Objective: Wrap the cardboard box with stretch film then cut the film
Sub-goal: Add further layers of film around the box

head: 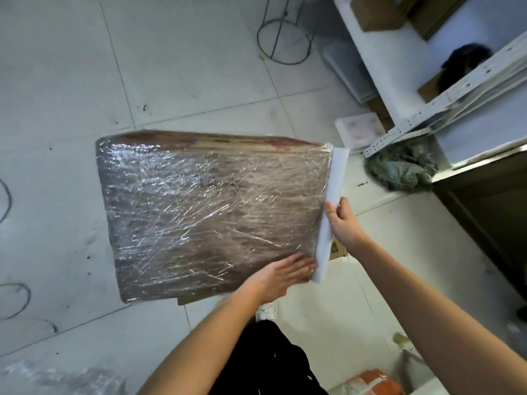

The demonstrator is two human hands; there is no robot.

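Mid-frame, our left hand (288,270) presses flat, fingers straight, on the film-wrapped cardboard box (211,212), while our right hand (343,223) grips the stretch film roll (330,212) along its right edge.

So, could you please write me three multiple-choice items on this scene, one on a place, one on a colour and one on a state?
1. Where is the film roll?
A. along the box's right edge
B. lying on the floor
C. on the shelf

2. What colour is the roll?
A. black
B. white
C. orange

3. How is the left hand?
A. fist in the air
B. pinching scissors
C. flat on the wrapped cardboard box

Answers: 1 A, the right hand holds it there; 2 B, it looks plain white; 3 C, straight fingers press the film near the box's corner.
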